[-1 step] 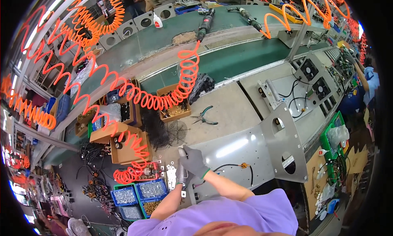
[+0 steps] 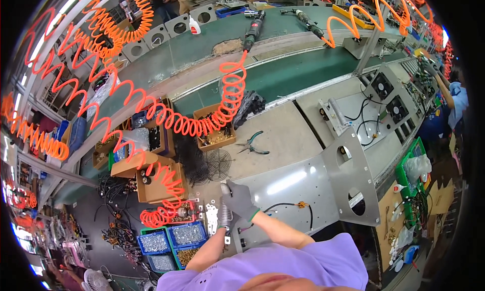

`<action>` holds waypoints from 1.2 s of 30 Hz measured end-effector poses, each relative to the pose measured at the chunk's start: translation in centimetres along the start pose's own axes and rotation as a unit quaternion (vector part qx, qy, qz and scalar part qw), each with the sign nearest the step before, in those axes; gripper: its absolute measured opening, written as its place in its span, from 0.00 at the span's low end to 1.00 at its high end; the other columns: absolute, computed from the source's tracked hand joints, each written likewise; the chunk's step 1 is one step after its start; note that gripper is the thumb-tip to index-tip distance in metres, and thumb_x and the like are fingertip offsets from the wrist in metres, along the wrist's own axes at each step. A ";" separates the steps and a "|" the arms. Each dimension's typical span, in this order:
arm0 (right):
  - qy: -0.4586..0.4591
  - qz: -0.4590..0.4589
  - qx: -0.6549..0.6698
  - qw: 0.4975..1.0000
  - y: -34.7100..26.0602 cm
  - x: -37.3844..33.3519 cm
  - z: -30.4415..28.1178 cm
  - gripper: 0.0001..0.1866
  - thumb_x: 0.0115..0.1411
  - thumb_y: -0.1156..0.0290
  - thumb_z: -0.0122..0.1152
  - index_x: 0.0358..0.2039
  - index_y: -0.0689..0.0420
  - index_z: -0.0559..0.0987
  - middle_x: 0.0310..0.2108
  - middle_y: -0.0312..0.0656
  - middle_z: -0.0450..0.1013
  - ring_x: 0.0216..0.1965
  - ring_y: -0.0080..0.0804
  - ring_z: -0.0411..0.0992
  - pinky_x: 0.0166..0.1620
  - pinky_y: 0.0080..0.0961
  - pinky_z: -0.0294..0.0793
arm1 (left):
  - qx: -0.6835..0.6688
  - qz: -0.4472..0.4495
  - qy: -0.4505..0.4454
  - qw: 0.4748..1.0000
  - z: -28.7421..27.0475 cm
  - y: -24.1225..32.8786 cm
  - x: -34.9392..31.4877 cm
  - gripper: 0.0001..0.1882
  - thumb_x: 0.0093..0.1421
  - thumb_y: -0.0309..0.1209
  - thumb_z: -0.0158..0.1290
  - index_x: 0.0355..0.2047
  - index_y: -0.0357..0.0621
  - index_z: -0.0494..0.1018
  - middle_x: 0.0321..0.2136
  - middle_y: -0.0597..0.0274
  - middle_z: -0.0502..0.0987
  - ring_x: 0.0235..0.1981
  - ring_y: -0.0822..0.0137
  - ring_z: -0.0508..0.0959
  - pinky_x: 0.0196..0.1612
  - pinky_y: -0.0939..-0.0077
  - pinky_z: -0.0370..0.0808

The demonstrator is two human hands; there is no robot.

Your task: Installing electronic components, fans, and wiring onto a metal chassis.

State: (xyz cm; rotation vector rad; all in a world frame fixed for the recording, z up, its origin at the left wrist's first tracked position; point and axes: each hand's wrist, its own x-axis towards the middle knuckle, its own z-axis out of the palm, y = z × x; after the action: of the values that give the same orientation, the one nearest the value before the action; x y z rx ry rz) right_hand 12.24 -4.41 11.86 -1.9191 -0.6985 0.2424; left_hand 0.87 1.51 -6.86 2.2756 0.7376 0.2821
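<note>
A silver ribbed tube (image 2: 225, 216) with a pale end stands near the left end of a bent sheet-metal panel (image 2: 298, 190). Around its lower part my grey-gloved left hand (image 2: 233, 221) is closed, its fingers partly hidden. My grey-gloved right hand (image 2: 242, 201) closes at the upper end of the same tube, fingers curled by the pale tip. Flat white metal pieces (image 2: 211, 217) lie just left of the tube. On the panel, right of my hands, rests a black cable (image 2: 288, 204) with an orange-brown tie.
Blue bins of small metal parts (image 2: 187, 234) stand at my left. Beyond my hands are pliers (image 2: 253, 143), black wire fan guards (image 2: 214, 164) and an open cardboard box (image 2: 156, 185). A red coiled air hose (image 2: 189, 124) hangs across. Another unit with black fans (image 2: 381, 86) sits at right.
</note>
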 end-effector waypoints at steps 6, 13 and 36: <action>-0.024 0.008 -0.023 0.999 0.0 0.4 -0.1 0.17 0.58 0.57 0.47 0.25 0.58 0.74 0.17 0.52 0.71 0.23 0.54 0.71 0.28 0.45 0.68 | -0.006 0.023 -0.004 1.000 -2.0 2.2 0.2 0.26 0.49 0.39 0.57 0.45 0.40 0.63 0.35 0.50 0.71 0.34 0.52 0.75 0.38 0.63 0.72; -0.023 0.024 -0.017 0.999 0.5 1.9 1.1 0.18 0.59 0.55 0.45 0.27 0.57 0.75 0.20 0.52 0.71 0.24 0.53 0.71 0.29 0.45 0.68 | 0.001 -0.019 -0.040 0.999 2.1 -3.8 -1.1 0.27 0.49 0.40 0.57 0.46 0.40 0.63 0.37 0.48 0.70 0.36 0.52 0.75 0.38 0.62 0.72; -0.059 0.102 -0.014 0.993 2.1 7.2 1.9 0.20 0.59 0.56 0.45 0.27 0.60 0.76 0.23 0.55 0.73 0.29 0.55 0.72 0.34 0.47 0.69 | 0.005 -0.065 0.011 0.998 -1.0 1.0 -0.7 0.24 0.43 0.32 0.53 0.43 0.42 0.64 0.31 0.50 0.73 0.28 0.48 0.74 0.32 0.58 0.72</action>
State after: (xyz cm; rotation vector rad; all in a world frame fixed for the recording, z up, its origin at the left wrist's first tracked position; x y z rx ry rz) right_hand 18.00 0.51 10.13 -2.0161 -0.5849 0.4789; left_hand 0.36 1.09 -5.43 2.2260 0.8954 0.2433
